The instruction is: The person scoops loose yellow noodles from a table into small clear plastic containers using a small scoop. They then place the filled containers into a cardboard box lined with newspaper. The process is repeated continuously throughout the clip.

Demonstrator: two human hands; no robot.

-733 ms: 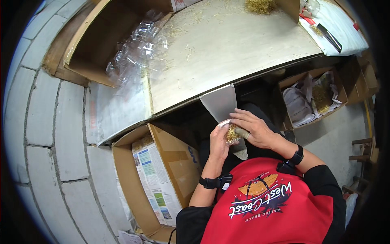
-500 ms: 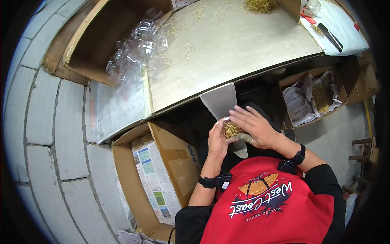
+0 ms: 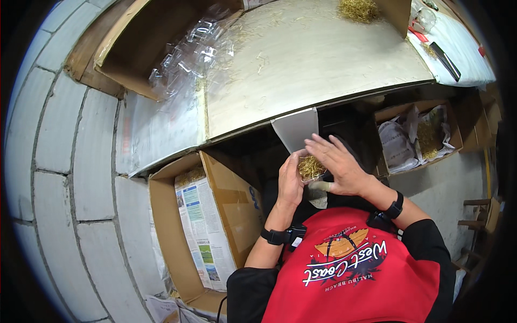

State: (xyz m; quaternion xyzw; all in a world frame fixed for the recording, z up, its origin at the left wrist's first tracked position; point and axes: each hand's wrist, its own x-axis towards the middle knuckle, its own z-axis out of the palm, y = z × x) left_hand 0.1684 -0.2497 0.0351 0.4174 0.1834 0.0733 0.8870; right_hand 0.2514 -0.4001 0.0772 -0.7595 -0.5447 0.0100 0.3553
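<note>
My left hand (image 3: 291, 181) is closed around a small clear plastic box (image 3: 307, 156) in front of my lap. Thin gold-coloured metal pieces (image 3: 312, 169) fill the box; they look like bent wire clips, too small to name surely. At the box's right side is my right hand (image 3: 343, 168), flat with fingers stretched out. Its thumb, in a pale cover, lies by the near edge of the box. I cannot tell how firmly the right palm touches it.
Ahead, the worktable (image 3: 307, 70) bears scattered gold pieces and a gold pile (image 3: 358, 9). Several clear plastic boxes (image 3: 196, 51) spill from a carton (image 3: 126, 72). Below stand a newspaper-lined carton (image 3: 161, 226) at left and a paper-lined carton (image 3: 381, 116) at right.
The whole view has shifted slightly. My left hand still grips the filled box. My right hand stays stretched beside it, with only a small change in its angle.
</note>
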